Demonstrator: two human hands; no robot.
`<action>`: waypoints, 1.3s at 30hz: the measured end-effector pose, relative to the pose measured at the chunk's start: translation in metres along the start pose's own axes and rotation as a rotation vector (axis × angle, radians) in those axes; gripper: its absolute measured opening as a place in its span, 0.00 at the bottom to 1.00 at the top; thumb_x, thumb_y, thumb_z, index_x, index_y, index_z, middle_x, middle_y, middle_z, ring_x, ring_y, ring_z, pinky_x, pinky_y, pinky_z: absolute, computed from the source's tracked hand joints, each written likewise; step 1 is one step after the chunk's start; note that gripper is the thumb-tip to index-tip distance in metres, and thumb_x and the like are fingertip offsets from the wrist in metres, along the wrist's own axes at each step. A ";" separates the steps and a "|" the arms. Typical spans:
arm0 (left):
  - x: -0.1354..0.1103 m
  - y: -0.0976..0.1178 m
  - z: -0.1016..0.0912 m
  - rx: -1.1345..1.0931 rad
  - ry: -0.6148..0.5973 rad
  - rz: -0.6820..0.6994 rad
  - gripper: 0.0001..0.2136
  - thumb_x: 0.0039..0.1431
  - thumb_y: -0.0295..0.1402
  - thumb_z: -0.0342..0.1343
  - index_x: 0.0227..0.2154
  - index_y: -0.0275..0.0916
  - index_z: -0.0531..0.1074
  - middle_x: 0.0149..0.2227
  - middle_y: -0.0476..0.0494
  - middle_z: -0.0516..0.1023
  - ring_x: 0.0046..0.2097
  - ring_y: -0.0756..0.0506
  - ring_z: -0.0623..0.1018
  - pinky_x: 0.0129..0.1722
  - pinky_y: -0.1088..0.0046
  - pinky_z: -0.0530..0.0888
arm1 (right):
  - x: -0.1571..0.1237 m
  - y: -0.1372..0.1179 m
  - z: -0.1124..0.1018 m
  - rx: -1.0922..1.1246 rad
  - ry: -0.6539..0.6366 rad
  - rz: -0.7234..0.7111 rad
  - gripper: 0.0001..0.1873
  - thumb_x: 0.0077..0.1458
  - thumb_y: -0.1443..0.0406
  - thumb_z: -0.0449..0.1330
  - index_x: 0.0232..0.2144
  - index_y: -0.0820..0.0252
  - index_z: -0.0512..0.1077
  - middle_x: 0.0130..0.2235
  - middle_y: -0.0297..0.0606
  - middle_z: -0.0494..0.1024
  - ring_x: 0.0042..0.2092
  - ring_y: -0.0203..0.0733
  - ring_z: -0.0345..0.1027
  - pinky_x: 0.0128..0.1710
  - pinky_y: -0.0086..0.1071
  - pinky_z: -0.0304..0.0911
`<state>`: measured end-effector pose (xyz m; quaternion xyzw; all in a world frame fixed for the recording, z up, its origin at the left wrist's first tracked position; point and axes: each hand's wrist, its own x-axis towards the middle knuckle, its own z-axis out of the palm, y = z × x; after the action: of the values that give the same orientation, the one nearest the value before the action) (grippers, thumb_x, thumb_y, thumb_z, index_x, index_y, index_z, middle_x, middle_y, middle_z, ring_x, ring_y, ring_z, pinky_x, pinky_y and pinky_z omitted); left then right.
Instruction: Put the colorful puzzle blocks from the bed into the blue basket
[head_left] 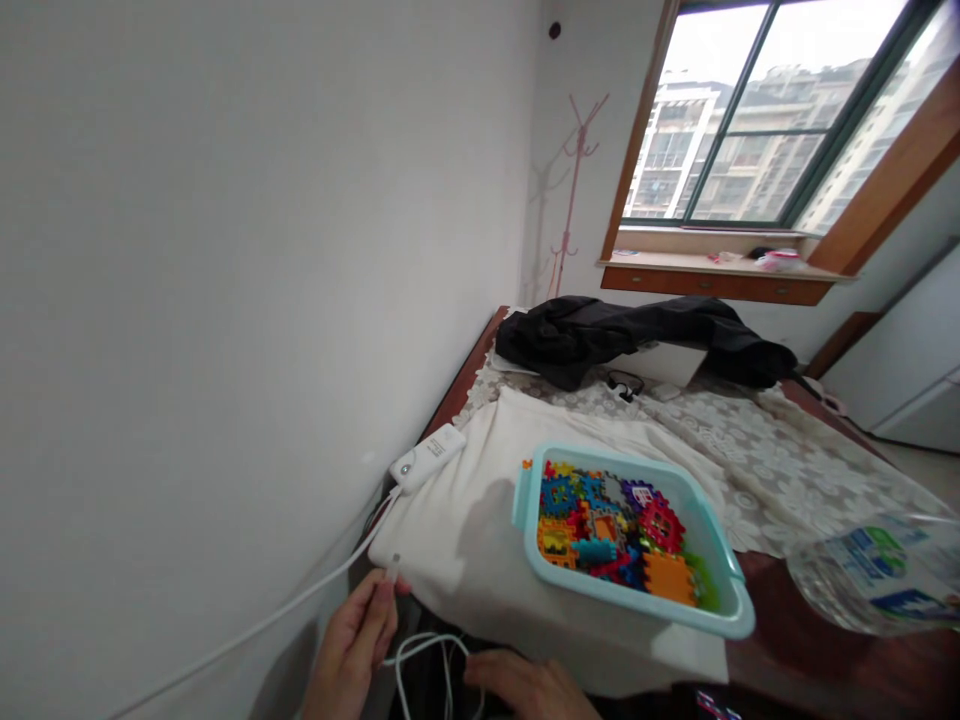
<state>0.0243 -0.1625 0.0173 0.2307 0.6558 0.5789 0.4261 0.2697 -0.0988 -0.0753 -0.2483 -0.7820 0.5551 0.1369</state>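
Note:
My left hand (pixel 360 630) pinches the small white plug end of a white cable (pixel 433 637) between thumb and fingertips, at the near left corner of the cloth-covered table. Loose loops of that cable hang below, between my two hands. At the bottom edge, my right hand (pixel 529 685) has its fingers curled round part of the loops, its fingertips partly hidden. Beyond my left hand, a white power strip (pixel 427 456) lies along the wall side of the table, with its own white cord running down to the left.
A light blue basket (pixel 634 603) of colourful plastic building pieces (pixel 600 530) stands on the white cloth (pixel 450 545). A large clear bottle (pixel 877 575) lies at the right. Dark clothing (pixel 645 325) covers the far end. The wall (pixel 262 300) rises close on the left.

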 end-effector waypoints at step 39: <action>0.120 0.019 -0.026 0.842 0.241 0.449 0.25 0.67 0.55 0.51 0.49 0.46 0.86 0.46 0.43 0.90 0.47 0.35 0.89 0.47 0.66 0.81 | 0.248 -0.044 -0.048 -0.534 0.261 -0.418 0.37 0.51 0.64 0.66 0.64 0.57 0.67 0.68 0.49 0.70 0.77 0.61 0.48 0.78 0.66 0.21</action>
<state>-0.0642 -0.0769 -0.0005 0.4499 0.8116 0.3638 0.0816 0.0744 0.0625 -0.0326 -0.1790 -0.9091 0.2549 0.2766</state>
